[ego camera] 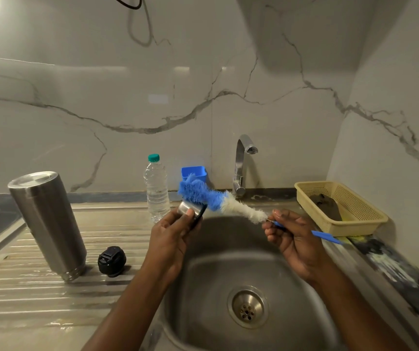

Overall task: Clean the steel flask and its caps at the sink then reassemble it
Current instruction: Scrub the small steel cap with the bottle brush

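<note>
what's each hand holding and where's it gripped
The left hand grips the steel cap around its side. The right hand holds the bottle brush by its blue handle, just behind the bristles.

Both forearms come up from the bottom edge and reach over the sink (pixel 228 249). The left hand (pixel 175 234) is above the sink's left rim, back of the hand toward the camera, fingers curled around a steel cap (pixel 190 210), with the thumb pressed on its side. The right hand (pixel 291 236) is above the sink's right side, a little lower, palm turned inward. Its thumb and fingers pinch the thin handle of a brush (pixel 218 201). The two hands are near each other but do not touch.
</note>
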`<state>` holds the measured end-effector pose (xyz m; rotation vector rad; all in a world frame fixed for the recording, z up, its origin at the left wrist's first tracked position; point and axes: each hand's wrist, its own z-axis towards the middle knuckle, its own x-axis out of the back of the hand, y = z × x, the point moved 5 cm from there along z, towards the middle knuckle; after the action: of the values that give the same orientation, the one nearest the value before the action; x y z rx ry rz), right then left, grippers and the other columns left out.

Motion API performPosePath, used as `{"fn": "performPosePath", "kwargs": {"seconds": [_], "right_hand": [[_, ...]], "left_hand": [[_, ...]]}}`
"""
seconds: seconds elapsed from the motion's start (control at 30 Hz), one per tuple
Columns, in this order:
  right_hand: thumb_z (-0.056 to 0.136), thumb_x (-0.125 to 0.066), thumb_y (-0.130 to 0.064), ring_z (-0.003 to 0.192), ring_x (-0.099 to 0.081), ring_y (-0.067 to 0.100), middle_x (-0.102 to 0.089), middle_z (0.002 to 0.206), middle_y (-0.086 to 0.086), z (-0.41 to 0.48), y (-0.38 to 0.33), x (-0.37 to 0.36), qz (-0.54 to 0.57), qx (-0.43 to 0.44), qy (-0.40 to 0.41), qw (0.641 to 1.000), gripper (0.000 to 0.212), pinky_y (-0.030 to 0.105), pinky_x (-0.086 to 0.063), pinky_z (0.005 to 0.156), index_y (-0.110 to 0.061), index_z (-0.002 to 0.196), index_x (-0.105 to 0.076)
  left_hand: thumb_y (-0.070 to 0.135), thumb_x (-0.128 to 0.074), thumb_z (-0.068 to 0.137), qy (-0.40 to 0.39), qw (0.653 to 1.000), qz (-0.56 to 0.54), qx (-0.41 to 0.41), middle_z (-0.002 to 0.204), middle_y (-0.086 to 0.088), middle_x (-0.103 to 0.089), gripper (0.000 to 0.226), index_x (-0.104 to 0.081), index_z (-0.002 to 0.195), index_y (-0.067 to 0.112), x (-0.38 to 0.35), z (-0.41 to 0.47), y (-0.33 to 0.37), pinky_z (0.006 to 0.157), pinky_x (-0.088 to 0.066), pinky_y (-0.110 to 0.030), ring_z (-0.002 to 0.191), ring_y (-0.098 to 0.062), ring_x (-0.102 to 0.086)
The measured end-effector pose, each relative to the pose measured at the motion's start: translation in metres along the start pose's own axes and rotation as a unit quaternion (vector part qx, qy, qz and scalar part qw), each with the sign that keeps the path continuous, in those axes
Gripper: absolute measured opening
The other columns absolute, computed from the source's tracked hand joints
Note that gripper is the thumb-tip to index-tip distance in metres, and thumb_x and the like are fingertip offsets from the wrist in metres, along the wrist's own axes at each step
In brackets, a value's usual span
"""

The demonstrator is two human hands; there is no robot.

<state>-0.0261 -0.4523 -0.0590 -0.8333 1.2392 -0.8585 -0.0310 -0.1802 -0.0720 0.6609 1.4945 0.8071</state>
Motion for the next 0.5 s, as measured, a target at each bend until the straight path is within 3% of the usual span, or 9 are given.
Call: {"fn": "performPosePath", "kwargs": {"seconds": [0.17,0.3,0.5], "right_hand": [[0.093,-0.06,-0.012,0.061,-0.067,0.017,-0.07,0.076,0.018,-0.002,-0.01,0.007,0.002,0.004,0.015,1.0,0.02,0.023,-0.058,0.054,-0.008,0.08,-0.075],[0.091,-0.062,-0.014,0.066,-0.069,0.018,-0.071,0.08,0.018,-0.002,-0.001,-0.003,0.005,-0.006,-0.002,1.0,0.014,0.025,-0.06,0.058,-0.002,0.091,-0.069],[0.093,-0.06,-0.011,0.058,-0.067,0.016,-0.07,0.073,0.016,-0.002,-0.011,0.009,0.005,0.01,0.024,1.0,0.017,0.022,-0.057,0.052,-0.005,0.083,-0.072]], "left_hand": [[0.015,-0.07,0.085,0.018,1.0,-0.01,-0.02,0.126,-0.021,-0.073,0.043,-0.067,0.125,0.003,0.006,0.003,0.007,0.102,-0.057,-0.045,0.12,-0.035,-0.07],[0.018,-0.073,0.084,0.008,0.999,0.03,-0.017,0.122,-0.019,-0.075,0.041,-0.07,0.123,0.004,0.0,-0.001,0.001,0.109,-0.052,-0.05,0.12,-0.034,-0.07],[0.016,-0.074,0.083,0.016,0.999,0.016,-0.036,0.125,-0.018,-0.074,0.047,-0.068,0.128,0.004,0.005,0.0,0.007,0.104,-0.058,-0.041,0.122,-0.032,-0.069]]}}
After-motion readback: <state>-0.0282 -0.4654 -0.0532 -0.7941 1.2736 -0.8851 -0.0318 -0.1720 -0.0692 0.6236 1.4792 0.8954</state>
